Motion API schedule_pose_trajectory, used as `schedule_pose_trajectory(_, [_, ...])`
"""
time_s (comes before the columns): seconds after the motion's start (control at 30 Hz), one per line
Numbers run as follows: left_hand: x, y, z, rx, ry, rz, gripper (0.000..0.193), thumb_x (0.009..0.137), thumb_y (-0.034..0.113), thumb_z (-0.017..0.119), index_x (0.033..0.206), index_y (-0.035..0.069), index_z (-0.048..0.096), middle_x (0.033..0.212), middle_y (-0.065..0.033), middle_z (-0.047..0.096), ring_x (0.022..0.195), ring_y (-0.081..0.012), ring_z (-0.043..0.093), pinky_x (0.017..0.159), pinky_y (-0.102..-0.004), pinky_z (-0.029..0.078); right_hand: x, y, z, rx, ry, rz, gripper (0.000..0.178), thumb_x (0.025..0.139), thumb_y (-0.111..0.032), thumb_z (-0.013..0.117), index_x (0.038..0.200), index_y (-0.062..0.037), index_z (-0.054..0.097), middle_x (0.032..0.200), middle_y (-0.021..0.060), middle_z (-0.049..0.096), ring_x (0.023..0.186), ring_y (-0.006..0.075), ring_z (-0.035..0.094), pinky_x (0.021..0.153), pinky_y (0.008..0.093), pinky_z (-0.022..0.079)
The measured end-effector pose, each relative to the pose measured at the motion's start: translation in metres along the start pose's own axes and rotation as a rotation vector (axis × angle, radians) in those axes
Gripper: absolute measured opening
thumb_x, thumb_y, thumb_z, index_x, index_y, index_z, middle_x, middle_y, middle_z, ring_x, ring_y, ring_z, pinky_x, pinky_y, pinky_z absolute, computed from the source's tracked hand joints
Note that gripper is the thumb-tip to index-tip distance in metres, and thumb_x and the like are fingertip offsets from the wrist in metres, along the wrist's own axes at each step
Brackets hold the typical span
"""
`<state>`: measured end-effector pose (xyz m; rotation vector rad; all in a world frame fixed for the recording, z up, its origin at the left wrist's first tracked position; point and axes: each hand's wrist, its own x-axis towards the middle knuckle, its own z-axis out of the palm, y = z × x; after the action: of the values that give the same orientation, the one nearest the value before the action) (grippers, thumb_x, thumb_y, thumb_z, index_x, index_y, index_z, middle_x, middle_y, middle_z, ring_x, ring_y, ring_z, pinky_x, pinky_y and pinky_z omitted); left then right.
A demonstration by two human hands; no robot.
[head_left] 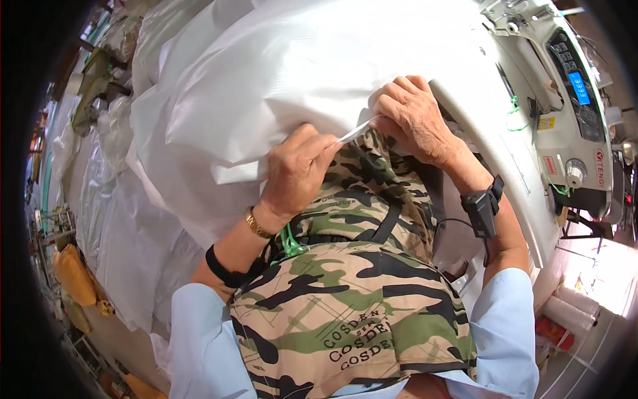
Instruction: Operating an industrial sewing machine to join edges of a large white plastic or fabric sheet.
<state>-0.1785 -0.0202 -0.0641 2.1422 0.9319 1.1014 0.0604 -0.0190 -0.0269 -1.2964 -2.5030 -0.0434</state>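
A large sheet of shiny white woven plastic spreads over the work surface and down toward my lap. My left hand is closed on an edge of it, with a short flap sticking out to the left of the fingers. To the upper right, my right hand pinches the same edge. Between the two hands a narrow folded strip of the sheet runs taut, slanting up to the right. Both fists hide the fingertips. Beneath them lies a camouflage apron over my lap.
A white sewing machine with a lit blue display stands at the right, green thread hanging near it. The pale table edge curves past my right forearm. More white plastic heaps at the left. White rolls lie at lower right.
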Motion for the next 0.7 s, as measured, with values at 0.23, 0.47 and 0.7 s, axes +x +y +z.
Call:
schedule_pose_trajectory(0.23, [0.008,0.006,-0.011,0.062,-0.010,0.098,0.014,0.082,-0.004,0.068,0.096,0.000,0.069,0.075,-0.0087,0.055,0.060,-0.0193,0.054,0.054,-0.0293,0.042,-0.002,0.034,-0.014,0.002,0.030,0.014,0.022,0.088,-0.030,0.065,0.084,-0.0098,0.056,0.085,0.0036,0.056,0.086,0.0209,0.055,0.078,0.0347,0.042])
schedule_pose_trajectory(0.47, [0.005,0.006,-0.011,0.011,-0.084,0.090,0.024,0.087,-0.006,0.061,0.110,0.000,0.067,0.073,-0.0096,0.053,0.062,-0.0192,0.050,0.057,-0.0282,0.041,-0.013,0.069,-0.024,0.013,0.068,0.069,0.027,0.085,-0.036,0.067,0.080,-0.0096,0.059,0.080,0.0030,0.058,0.081,0.0213,0.057,0.075,0.0346,0.045])
schedule_pose_trajectory(0.7, [0.022,0.008,-0.021,-0.201,-0.377,-0.050,0.025,0.083,0.003,0.068,0.108,-0.001,0.066,0.078,-0.0126,0.060,0.061,-0.0177,0.055,0.056,-0.0317,0.043,-0.018,0.093,-0.033,0.047,0.083,0.036,0.036,0.078,-0.043,0.070,0.078,-0.0094,0.058,0.077,0.0042,0.057,0.078,0.0232,0.058,0.076,0.0366,0.048])
